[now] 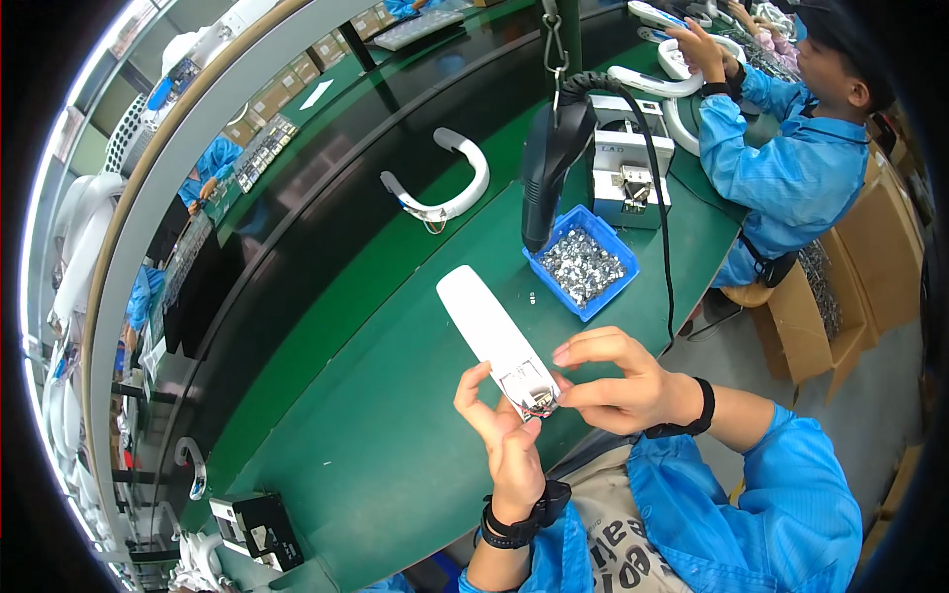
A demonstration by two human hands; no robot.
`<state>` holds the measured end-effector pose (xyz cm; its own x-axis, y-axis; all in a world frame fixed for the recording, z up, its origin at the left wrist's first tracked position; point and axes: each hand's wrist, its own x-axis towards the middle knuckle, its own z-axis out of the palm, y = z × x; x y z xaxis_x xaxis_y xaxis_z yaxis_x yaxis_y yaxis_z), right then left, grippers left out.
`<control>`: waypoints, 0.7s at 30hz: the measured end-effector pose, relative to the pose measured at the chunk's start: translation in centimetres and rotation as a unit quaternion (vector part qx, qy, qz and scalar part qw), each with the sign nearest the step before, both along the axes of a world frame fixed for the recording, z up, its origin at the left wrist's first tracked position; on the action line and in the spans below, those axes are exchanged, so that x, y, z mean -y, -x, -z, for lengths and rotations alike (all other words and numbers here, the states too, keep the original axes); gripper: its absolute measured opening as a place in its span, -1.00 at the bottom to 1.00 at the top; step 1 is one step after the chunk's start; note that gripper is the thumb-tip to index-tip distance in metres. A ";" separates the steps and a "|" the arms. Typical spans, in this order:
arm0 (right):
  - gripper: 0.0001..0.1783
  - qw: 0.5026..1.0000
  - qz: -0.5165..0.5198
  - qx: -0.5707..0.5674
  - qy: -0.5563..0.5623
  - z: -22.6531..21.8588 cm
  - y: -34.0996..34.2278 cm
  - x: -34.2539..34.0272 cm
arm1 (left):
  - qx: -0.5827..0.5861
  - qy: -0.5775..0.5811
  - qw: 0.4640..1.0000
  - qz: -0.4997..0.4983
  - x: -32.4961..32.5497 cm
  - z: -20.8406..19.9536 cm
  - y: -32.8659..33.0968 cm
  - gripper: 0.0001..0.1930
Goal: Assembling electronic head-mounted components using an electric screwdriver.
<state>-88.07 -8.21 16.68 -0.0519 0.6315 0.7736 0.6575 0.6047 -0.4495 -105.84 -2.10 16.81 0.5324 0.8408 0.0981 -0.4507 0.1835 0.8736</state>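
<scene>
My left hand [499, 435] grips the lower end of a long white plastic housing [484, 316] from the left and below. The housing tilts away toward the far left over the green table. At its near end an open recess shows a small metallic part with thin wires [539, 400]. My right hand [628, 385] is at the right edge of that end, its thumb and fingers bent together there. Whatever sits between those fingertips is too small to make out.
A blue bin [623, 280] of small metal parts stands ahead. Above it a black power tool [554, 168] hangs from a chain, near a grey machine [623, 183]. A curved white piece [474, 183] lies on the far side. A co-worker [791, 148] in blue sits at right.
</scene>
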 end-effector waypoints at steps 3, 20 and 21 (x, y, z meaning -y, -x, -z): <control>-0.58 1.000 0.005 0.023 -0.007 0.0 0.2 -0.6 | 0.003 -0.048 0.999 -0.001 -0.5 -0.1 -0.2 -0.19; -0.87 0.838 -0.125 -0.270 0.457 4.0 -0.4 4.7 | -0.374 -0.303 0.873 -0.084 -23.5 -1.1 6.0 -0.81; -0.81 0.777 -0.211 -0.334 0.491 4.2 -1.2 7.3 | -0.457 -0.434 0.759 -0.166 -23.8 -1.7 7.8 -0.75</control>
